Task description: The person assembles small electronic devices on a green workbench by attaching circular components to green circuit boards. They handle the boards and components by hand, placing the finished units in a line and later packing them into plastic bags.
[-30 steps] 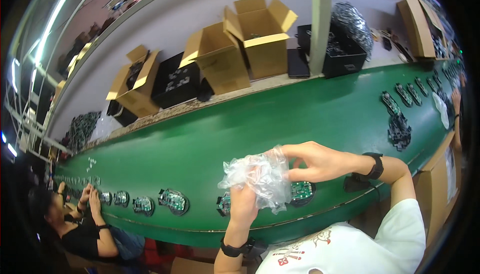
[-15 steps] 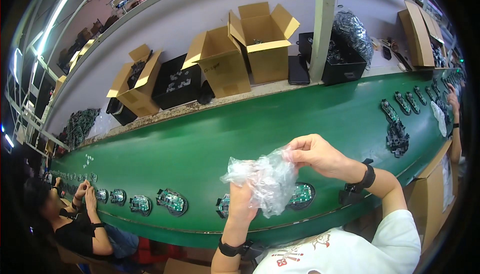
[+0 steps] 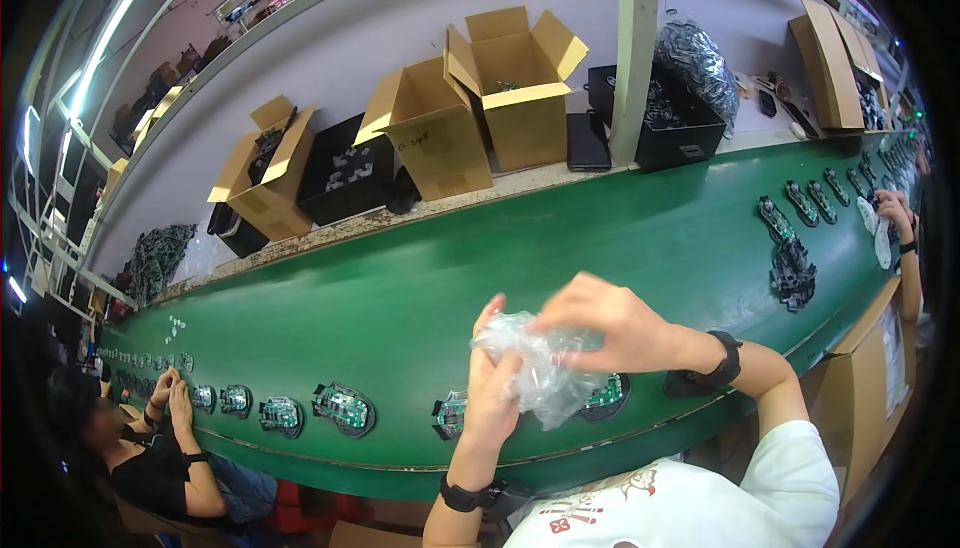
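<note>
A crumpled clear plastic bag (image 3: pixel 545 380) is bunched over the green bench, gripped by my left hand (image 3: pixel 492 388) with the thumb pressed on its near side. My right hand (image 3: pixel 615 323) is at the bag's upper right, fingers bent down toward it and smeared by motion; whether they pinch the plastic is unclear. Whatever the bag contains cannot be made out. Under my hands lie two rounded black housings with green circuit boards, one a partly covered circuit-board housing (image 3: pixel 610 398) on the right, the other a circuit-board housing (image 3: pixel 452 414) on the left.
More board housings (image 3: pixel 344 406) line the green bench (image 3: pixel 420 278) to the left, where a co-worker (image 3: pixel 150 438) sits. Black parts (image 3: pixel 792 273) are piled at right, near another person's hand (image 3: pixel 895 210). Cardboard boxes (image 3: pixel 440 153) and black bins (image 3: pixel 682 143) stand along the back ledge.
My right hand has moved left and its fingers have bent down over the bag. The bag is bunched smaller, and my left thumb now shows. At far right, the other person's hand has lowered.
</note>
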Demonstrator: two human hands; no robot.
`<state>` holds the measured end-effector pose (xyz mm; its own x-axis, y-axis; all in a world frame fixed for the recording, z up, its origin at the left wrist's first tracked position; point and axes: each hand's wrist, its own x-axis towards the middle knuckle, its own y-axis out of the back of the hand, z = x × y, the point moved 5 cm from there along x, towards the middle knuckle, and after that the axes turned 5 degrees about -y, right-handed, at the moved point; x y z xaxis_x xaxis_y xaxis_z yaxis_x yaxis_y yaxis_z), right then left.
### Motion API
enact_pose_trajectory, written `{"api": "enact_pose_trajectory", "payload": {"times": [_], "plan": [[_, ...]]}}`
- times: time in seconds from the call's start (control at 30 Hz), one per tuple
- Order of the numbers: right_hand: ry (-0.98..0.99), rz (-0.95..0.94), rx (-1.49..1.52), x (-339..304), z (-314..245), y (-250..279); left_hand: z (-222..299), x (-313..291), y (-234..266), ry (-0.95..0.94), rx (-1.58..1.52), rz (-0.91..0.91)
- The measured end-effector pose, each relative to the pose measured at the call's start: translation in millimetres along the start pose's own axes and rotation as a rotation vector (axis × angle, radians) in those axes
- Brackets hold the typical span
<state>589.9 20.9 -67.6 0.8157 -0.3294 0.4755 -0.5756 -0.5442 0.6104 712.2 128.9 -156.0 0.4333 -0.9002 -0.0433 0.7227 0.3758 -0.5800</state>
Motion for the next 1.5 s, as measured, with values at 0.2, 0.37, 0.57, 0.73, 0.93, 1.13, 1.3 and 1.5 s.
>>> {"api": "enact_pose_trajectory", "payload": {"times": [0.2,0.37,0.57,0.73,0.93,1.13,1.3,1.5], "plan": [[-0.091,0.03,-0.01,-12,14,-9,10,1,-20,0.044,-0.139,-0.19],[-0.504,-0.085,0.516,-8,22,-12,-3,-1,0,0.003,0.156,-0.138],[-0.674,-0.07,0.786,-16,41,-2,0,10,18,0.046,-0.159,0.141],[-0.652,0.246,0.71,-21,63,36,20,6,58,-0.087,-0.187,0.402],[-0.446,0.206,-0.411,-6,65,13,32,-13,-32,-0.1,0.137,-0.224],[-0.49,-0.093,0.013,-14,57,-22,10,-1,-66,-0.171,0.392,-0.259],[-0.698,-0.197,0.511,-22,48,-18,22,2,-41,-0.513,0.804,-0.173],[-0.802,-0.164,0.918,-31,46,-37,11,-11,-48,-0.691,1.22,-0.228]]}}
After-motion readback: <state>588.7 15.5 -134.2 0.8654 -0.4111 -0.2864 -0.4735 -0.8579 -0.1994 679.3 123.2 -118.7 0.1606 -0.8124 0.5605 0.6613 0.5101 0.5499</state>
